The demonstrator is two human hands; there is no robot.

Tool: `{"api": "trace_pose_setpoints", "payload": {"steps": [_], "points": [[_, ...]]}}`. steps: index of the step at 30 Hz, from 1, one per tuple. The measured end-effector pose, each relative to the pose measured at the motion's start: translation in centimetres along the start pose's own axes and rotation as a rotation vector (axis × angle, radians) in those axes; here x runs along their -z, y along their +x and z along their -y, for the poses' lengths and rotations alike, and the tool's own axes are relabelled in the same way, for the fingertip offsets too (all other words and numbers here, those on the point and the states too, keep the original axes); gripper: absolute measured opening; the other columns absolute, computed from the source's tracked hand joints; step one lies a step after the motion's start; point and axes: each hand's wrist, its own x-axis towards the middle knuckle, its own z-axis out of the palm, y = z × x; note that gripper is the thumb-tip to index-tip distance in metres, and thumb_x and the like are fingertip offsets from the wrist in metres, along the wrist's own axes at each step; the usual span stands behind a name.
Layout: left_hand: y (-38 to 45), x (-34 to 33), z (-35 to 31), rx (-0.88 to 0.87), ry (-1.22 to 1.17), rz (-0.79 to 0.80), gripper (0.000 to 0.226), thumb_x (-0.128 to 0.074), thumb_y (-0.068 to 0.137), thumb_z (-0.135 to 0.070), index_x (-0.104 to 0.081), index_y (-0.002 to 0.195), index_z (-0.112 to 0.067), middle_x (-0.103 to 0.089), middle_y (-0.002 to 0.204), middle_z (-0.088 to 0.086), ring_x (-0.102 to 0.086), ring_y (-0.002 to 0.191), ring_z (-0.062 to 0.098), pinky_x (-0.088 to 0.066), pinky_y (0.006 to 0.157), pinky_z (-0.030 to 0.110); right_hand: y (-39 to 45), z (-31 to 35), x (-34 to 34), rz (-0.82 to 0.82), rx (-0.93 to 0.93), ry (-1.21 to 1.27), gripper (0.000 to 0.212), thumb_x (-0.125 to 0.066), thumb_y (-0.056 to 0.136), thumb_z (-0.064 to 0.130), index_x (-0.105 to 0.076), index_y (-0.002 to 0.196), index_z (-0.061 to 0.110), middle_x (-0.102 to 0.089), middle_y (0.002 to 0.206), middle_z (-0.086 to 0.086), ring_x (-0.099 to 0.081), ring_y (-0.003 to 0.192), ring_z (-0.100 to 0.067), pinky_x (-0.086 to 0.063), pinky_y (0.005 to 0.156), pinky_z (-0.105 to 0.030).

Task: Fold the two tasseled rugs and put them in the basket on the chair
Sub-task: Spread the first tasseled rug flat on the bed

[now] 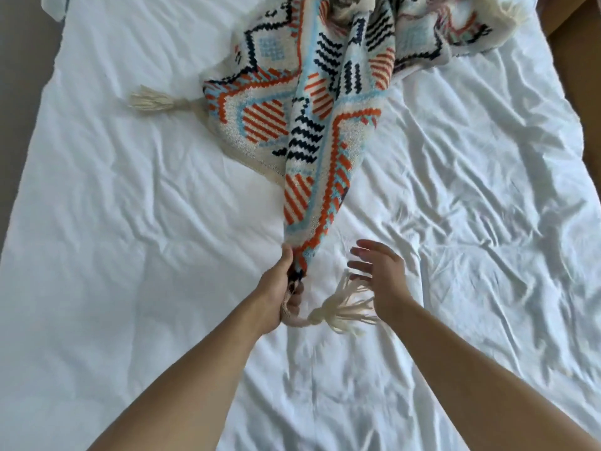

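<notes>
A patterned rug (302,102) in orange, light blue, navy and cream lies bunched and stretched toward me on the bed. My left hand (283,288) grips its near corner. A cream tassel (341,307) hangs from that corner just right of the hand. My right hand (380,275) hovers with fingers spread beside the tassel, holding nothing. Another cream tassel (156,100) lies on the sheet at the rug's left corner. A second rug (455,24), paler, with its pattern showing faintly, is crumpled at the far right, partly under the first. No basket or chair is in view.
A wrinkled white sheet (130,255) covers the bed and fills most of the view. A brown floor or furniture edge (572,43) shows at the far right, and a grey strip (19,60) runs along the left side.
</notes>
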Motion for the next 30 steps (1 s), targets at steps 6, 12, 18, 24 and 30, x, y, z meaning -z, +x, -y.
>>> {"api": "trace_pose_setpoints", "payload": {"steps": [6,12,18,24,30], "points": [[-2.3,5.6,1.5,-0.002,0.071,-0.038,0.037,-0.048,0.105,-0.043,-0.06,0.085,-0.015,-0.053,0.06,-0.001,-0.042,0.04,0.01,-0.031,0.038,0.02,3.7,2.2,-6.0,0.29,-0.31,0.333,0.024,-0.047,0.102,0.009,-0.054,0.124,0.001,-0.069,0.114,-0.021,-0.064,0.119,-0.038,-0.046,0.109,-0.052],[-2.5,8.2,1.4,-0.211,0.162,-0.108,0.027,-0.048,0.107,-0.025,-0.064,0.096,-0.005,-0.073,0.078,0.009,-0.067,0.07,0.024,-0.053,0.064,0.031,2.2,2.8,-9.5,0.435,-0.341,0.326,0.012,-0.06,0.099,0.018,-0.067,0.106,0.011,-0.068,0.094,-0.012,-0.071,0.083,-0.026,-0.059,0.08,-0.038],[-2.6,9.9,0.8,-0.241,-0.196,-0.239,0.012,-0.074,0.09,-0.009,-0.069,0.086,0.0,-0.076,0.088,0.017,-0.072,0.084,0.029,-0.06,0.081,0.038,3.0,2.3,-12.2,0.24,-0.364,0.512,0.032,-0.047,0.102,0.033,-0.058,0.079,0.014,-0.067,0.084,-0.009,-0.064,0.094,-0.028,-0.04,0.106,-0.052],[-3.1,11.2,-0.8,-0.321,-0.283,-0.246,0.023,-0.072,0.09,-0.005,-0.054,0.077,-0.006,-0.072,0.091,0.019,-0.069,0.082,0.03,-0.058,0.082,0.044,3.8,3.4,-13.8,0.141,-0.397,0.476,0.028,-0.052,0.103,0.014,-0.061,0.078,0.008,-0.054,0.066,0.0,-0.045,0.059,-0.011,-0.047,0.077,-0.022],[-4.1,11.8,-1.3,-0.332,-0.291,-0.178,0.026,-0.073,0.085,0.006,-0.05,0.08,-0.005,-0.07,0.097,0.025,-0.069,0.093,0.038,-0.058,0.09,0.053,2.5,4.8,-14.8,0.152,-0.231,0.262,0.017,-0.052,0.105,0.015,-0.061,0.092,0.01,-0.056,0.078,-0.005,-0.055,0.067,-0.015,-0.056,0.072,-0.031]]}}
